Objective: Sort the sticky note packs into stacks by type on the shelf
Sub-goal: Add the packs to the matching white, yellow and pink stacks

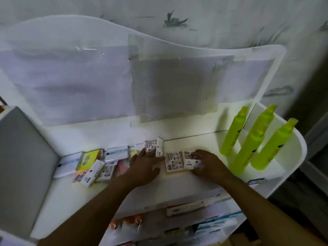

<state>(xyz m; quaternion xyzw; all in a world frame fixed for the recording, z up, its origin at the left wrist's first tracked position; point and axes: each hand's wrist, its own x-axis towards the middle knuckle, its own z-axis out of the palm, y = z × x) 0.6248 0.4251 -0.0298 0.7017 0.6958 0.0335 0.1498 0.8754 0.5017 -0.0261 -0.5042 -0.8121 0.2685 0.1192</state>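
My right hand lies just right of centre in the frame, fingers curled over a white-labelled pack that sits on the right end of a pink-edged pack flat on the shelf. The fingers press on top of it; whether they truly pinch it I cannot tell. My left hand lies flat and spread just left of those packs, palm down, fingertips touching a tilted pack that stands on its edge and another label-up pack just behind it. It grips nothing that I can see.

Further left, in the lower-left middle of the frame, the unsorted packs lie in a loose heap: a yellow pack tipped up on its side, a white pack slanted across others, a pink pack half hidden by my left wrist, and a couple of white boxes against the back wall.

At the right of the frame three neon-green bottles stand close together, leaning in the wide-angle view, well apart from the packs. A grey divider closes the shelf on the left. Behind everything rises a white back panel with a clear plastic sheet taped over it. Below the shelf edge, at the bottom of the frame, blurred packaged goods fill a lower tier.
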